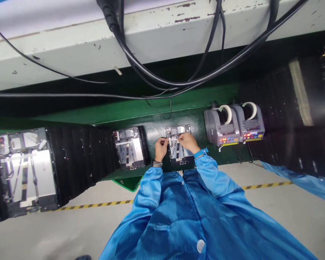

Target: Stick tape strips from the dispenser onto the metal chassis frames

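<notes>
An opened electronic device [182, 153] lies on the green bench in front of me, its silver plate and dark flat cables exposed. Between my hands a short white strip of tape [173, 139] spans the upper part of the device. My left hand [160, 149] pinches the strip's left end at the device's left edge. The other end is in the fingertips of my right hand [189, 142], which reaches over the device's right side. Fine detail under the fingertips is too small to make out.
Two grey tape dispensers [222, 126] with white rolls stand to the right. Stacks of similar devices [128, 148] line the bench on the left. Black cables [162, 81] hang across the shelf edge [70, 54] above. A green bin [128, 183] sits below the bench.
</notes>
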### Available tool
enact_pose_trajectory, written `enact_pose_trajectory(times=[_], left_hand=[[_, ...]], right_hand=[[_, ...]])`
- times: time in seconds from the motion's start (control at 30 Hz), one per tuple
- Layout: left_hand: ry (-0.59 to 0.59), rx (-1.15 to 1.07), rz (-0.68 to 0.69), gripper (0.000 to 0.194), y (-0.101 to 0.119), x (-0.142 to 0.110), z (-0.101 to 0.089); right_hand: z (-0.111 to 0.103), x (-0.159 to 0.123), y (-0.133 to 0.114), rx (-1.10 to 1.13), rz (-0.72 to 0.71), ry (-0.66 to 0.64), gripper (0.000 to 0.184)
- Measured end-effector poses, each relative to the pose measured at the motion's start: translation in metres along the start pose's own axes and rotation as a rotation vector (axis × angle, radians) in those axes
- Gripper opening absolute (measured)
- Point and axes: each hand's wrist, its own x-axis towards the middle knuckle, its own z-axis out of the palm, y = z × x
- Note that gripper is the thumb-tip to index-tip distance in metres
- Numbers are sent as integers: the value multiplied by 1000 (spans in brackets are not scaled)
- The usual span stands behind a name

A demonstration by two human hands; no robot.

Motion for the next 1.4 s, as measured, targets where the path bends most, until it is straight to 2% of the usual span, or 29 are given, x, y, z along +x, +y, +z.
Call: enact_pose_trajectory(times=[0.13, 0.23, 0.3, 0.33, 0.4, 0.5, 0.63, 0.87, 1.4], left_hand=[[24, 16, 22, 21, 3, 2, 1], [171, 146, 80, 18, 13, -14, 5], [252, 274, 210, 24, 20, -35, 11], [227, 338, 295, 29, 23, -47, 14], [72, 462, 450, 39, 26, -71, 23], [-115, 620, 562, 56, 25, -95, 36], [-165, 743, 527, 67, 26, -101, 46], [-163, 777, 423, 64, 38, -101, 53], [-159, 811, 425, 64, 41, -101, 55]], right_hand=[[5, -3, 14, 111, 65, 33, 17], [10, -3, 24, 190, 89, 100, 14], [13, -2, 28, 227, 86, 134, 13], [14, -2, 30, 241, 87, 144, 12], [17, -1, 32, 261, 97, 162, 12], [21, 1, 34, 266, 124, 201, 11], [24, 2, 34, 243, 145, 233, 11], [20, -1, 28, 183, 212, 199, 13], [18, 2, 28, 110, 277, 174, 15]])
